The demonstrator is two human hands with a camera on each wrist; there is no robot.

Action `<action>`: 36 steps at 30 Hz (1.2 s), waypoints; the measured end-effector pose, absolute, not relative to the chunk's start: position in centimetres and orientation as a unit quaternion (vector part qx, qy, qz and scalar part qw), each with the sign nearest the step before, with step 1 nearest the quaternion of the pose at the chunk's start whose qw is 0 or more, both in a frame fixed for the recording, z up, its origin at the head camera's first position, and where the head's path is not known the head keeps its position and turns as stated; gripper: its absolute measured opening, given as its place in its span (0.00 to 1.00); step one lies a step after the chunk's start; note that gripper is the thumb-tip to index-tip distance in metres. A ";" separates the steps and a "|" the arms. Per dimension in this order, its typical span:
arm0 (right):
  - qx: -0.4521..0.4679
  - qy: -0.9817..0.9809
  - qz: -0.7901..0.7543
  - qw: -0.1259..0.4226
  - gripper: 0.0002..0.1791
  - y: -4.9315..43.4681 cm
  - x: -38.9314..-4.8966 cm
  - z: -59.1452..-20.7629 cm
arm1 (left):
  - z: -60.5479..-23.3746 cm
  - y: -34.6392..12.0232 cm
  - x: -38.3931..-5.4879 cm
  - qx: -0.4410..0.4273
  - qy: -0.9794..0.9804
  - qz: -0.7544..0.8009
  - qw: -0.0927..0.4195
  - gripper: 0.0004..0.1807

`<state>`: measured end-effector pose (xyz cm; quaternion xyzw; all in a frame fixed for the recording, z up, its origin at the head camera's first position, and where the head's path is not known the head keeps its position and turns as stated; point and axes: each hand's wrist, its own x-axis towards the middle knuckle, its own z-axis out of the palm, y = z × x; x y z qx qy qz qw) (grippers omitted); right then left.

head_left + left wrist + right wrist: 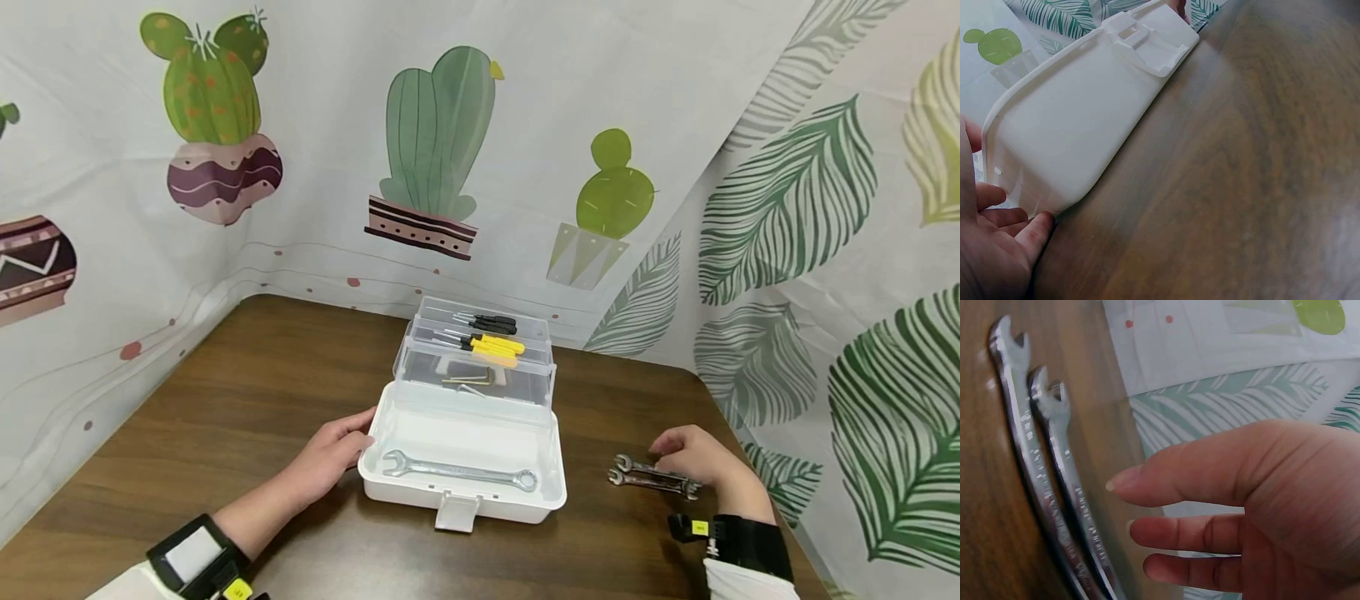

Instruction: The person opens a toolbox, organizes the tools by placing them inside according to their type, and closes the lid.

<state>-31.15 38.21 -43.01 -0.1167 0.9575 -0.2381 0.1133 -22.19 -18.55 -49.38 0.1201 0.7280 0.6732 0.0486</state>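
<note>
A white plastic toolbox (417, 497) stands on the table with its clear tiered trays folded up behind. One large combination wrench (459, 472) lies in its bottom compartment. My left hand (330, 457) holds the box's left end; in the left wrist view, the fingers (1035, 236) bend against the corner. To the right, two smaller chrome wrenches (648, 482) lie side by side on the wood. Just beside them hovers my right hand (697, 454). Seen from the right wrist, its thumb (1191, 472) and fingers are apart from the wrenches (1063, 462), with nothing between them.
Black-handled screwdrivers (493, 323) lie in the top clear tray, yellow-handled ones (495, 346) in the tray below. Small metal pieces (471, 390) are in the lowest tray. The box's front latch (457, 512) hangs down. A patterned cloth (315, 167) backs the brown table (300, 358).
</note>
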 end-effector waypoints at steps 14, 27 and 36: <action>-0.099 0.958 -0.247 0.107 0.09 38.0 -31.5 -45.1 | -49.3 -18.6 -22.4 0.118 0.726 0.676 0.051 0.34; -0.093 0.965 -0.228 0.090 0.06 37.0 -31.2 -45.1 | -49.2 -18.6 -22.0 0.112 0.736 0.666 0.051 0.34; -0.097 0.964 -0.229 0.093 0.06 36.9 -31.3 -45.2 | -49.2 -18.4 -22.0 0.105 0.734 0.669 0.050 0.33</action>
